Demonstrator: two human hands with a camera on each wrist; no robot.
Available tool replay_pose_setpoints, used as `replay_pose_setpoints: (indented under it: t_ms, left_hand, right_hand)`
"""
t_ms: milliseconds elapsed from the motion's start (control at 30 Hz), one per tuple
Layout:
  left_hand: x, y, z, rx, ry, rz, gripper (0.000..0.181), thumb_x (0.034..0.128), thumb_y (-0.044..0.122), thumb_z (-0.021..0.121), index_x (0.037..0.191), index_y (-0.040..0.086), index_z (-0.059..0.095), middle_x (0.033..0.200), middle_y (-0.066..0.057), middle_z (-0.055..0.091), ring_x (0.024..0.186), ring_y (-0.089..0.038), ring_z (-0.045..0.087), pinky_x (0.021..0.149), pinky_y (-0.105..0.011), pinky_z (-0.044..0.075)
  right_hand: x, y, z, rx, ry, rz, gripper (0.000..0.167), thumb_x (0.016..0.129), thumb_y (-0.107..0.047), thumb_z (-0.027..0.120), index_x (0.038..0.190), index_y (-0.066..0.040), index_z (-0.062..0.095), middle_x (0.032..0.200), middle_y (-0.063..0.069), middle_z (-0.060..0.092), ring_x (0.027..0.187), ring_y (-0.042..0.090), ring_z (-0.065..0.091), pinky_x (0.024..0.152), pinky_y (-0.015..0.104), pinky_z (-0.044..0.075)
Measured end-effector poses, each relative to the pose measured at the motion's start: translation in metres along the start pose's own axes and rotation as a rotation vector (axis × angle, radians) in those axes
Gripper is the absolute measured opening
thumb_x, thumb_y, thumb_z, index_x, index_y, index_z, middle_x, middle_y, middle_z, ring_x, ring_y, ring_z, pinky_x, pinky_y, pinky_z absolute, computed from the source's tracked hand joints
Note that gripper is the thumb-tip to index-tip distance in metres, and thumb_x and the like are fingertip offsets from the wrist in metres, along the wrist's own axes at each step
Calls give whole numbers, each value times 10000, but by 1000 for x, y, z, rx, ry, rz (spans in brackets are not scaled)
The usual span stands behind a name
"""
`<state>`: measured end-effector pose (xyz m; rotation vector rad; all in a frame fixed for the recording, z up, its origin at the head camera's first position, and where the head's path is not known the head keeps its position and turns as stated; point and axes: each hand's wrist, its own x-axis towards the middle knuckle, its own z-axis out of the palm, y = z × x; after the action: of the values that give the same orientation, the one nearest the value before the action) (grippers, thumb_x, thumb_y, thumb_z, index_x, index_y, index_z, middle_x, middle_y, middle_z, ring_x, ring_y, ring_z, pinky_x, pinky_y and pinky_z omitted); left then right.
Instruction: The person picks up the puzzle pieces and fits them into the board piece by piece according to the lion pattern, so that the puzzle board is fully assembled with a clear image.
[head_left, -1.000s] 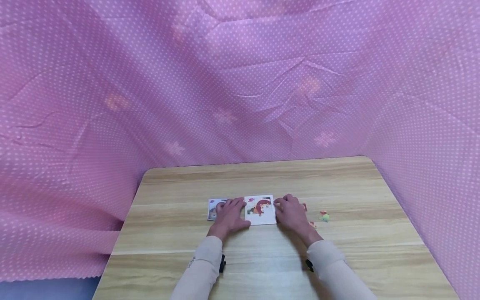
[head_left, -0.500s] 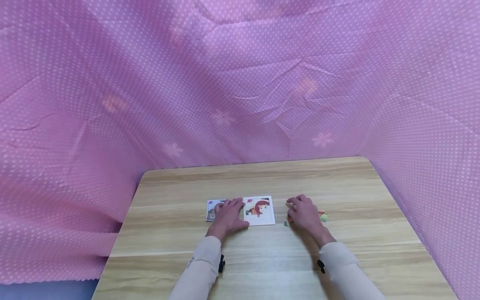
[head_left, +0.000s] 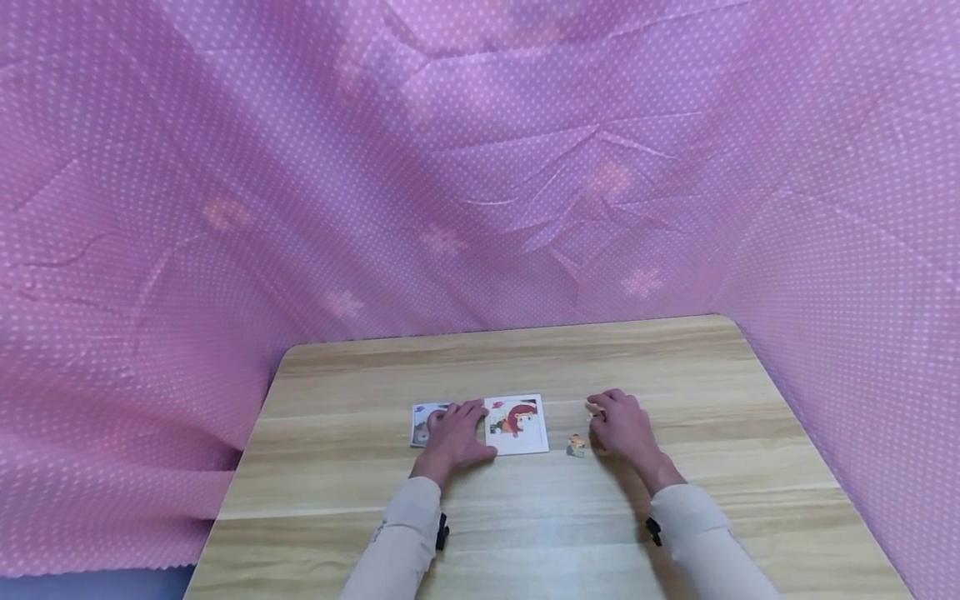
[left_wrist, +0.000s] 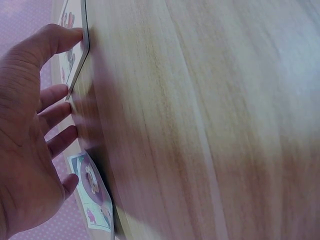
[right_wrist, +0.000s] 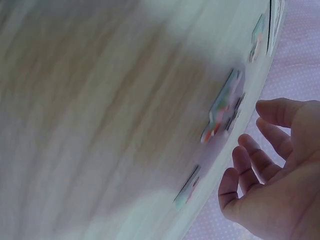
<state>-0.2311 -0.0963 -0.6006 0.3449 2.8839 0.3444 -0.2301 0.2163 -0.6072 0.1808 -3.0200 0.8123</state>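
Observation:
A white-framed puzzle board [head_left: 531,442], partly filled with a red-haired cartoon figure, lies flat near the table's middle. My left hand [head_left: 453,439] touches its left edge, the thumb at the near corner and the fingers spread toward the far one. In the left wrist view, the thumb tip rests on the edge of the board [left_wrist: 71,62]. To the right, my right hand [head_left: 624,427] hovers with relaxed fingers above loose puzzle pieces [right_wrist: 223,107]. These fingers look apart from the pieces in the right wrist view. One puzzle piece [head_left: 575,447] lies between board and right hand.
A second picture card [head_left: 421,423] lies left of the board, partly under my left hand. Another loose piece [right_wrist: 188,188] lies apart in the right wrist view. A pink dotted curtain [head_left: 450,208] surrounds the wooden table [head_left: 375,550] at the back and sides.
My right hand has left the board's right edge and moved right over the loose pieces, uncovering one piece beside the board. My left hand has stayed at the board.

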Motion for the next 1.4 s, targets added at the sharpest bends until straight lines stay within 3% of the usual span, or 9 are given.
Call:
replay_pose_setpoints:
  t_ms: [267,767,1100,1400]
  left_hand:
    - [1,0,-1,2,9,1,802,705,572,706,1401,236,494,1543,35,384,1364,-255,387,1095,-606,250]
    - [2,1,-1,-15,7,-2,792,711,555,713,1401,236,493,1543,37,383,1361,-251,388,1101,-602,241]
    - [3,1,-1,-19,9,-3,785,714,548,720,1397,228,500,1541,27,388,1365,-260,383,1096,-606,246]
    - [4,1,-2,-15,2,-8,786,719,550,714,1403,231,492,1547,33,377,1374,-261,374,1103,-606,238]
  right_hand:
    - [0,10,-2,-32,-56,48,375,866,-191,645,1228,-93,653,1223,174,577,1112,385,538,880,586,459]
    - [2,14,-6,-67,-91,77,378,869,-233,660,1216,-83,657,1159,159,592,1036,337,564,853,583,466]
    - [6,17,-6,-14,-109,120,294,857,-234,709,1102,-80,657,1019,107,589,915,267,571,809,545,476]
    - [9,17,-3,38,-71,74,199,853,-175,707,1025,-128,619,909,12,687,841,208,636,768,477,497]
